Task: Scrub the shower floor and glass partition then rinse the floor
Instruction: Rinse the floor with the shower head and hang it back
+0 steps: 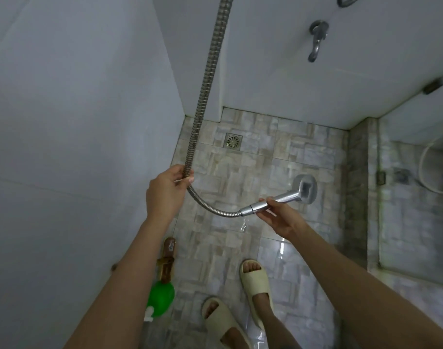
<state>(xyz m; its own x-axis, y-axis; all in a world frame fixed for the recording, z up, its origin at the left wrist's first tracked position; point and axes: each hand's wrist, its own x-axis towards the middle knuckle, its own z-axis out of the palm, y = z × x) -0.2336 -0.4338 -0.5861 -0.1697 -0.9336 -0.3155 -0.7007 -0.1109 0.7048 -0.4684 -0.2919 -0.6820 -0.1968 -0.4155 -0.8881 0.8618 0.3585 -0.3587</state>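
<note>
- left grip (165, 190): fingers and thumb curled round the metal hose (207, 84), just above the hose's low bend
- right grip (276, 217): thumb and fingertips pinch the shower head (304, 188) by its handle, close to the hose joint; the other fingers are loose, so the grip is partly open
- shower head is held over the shower floor (228, 172); a thin trickle of water (244, 224) drops from the joint
- floor looks wet and shiny near the feet; drain (233, 141) sits in the far left corner
- glass partition (417, 222) is on the right, behind a raised curb (357, 197)
- tap (317, 39) is on the far wall, above
- brown handle (166, 260) lies along the left wall, its end at a green round object (161, 298)
- two pale slippers (255, 280) are on the person's feet on the floor
- hose hangs between the left grip and the drain corner
</note>
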